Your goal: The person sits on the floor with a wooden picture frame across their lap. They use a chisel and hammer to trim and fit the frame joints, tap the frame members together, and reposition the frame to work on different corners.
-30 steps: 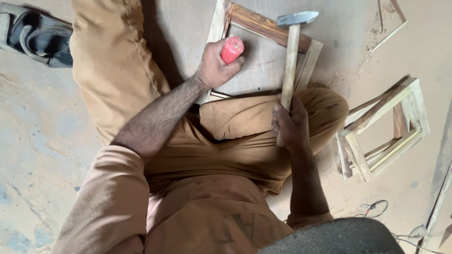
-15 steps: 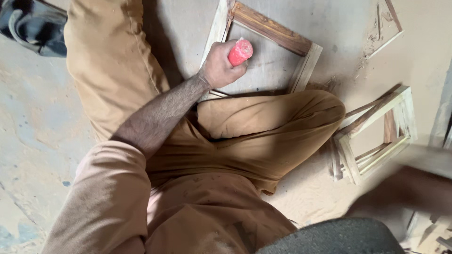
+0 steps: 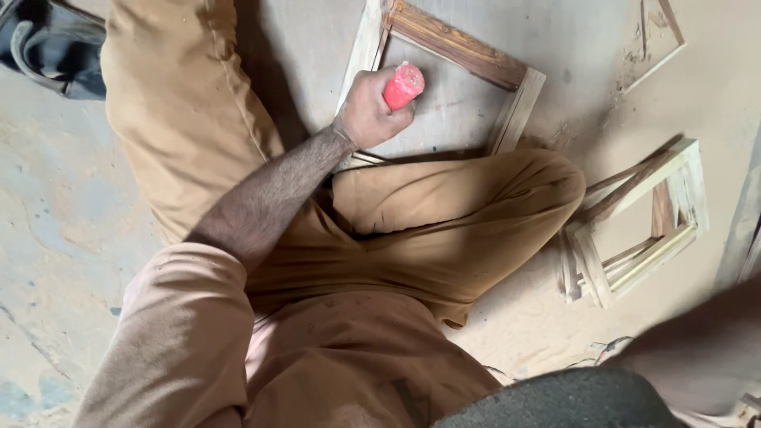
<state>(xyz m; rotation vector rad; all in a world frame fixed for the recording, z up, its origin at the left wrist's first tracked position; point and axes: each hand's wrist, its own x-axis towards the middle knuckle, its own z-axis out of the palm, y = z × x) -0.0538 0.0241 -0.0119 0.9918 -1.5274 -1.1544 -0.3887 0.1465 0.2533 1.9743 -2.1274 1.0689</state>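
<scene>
Head view: your left hand [image 3: 369,111] is closed round a red tool handle [image 3: 403,85] — upright on the wooden frame [image 3: 460,47] beneath it. Well off to its right — your right hand [image 3: 697,349] is blurred; its grip cannot be told.

We see a dusty, pale concrete floor [image 3: 55,238] w/ sawdust and faint blue stains at bottom left; soft even light; dark sandals [image 3: 47,47] top left; small wooden frames [image 3: 634,230] stacked on the right
</scene>
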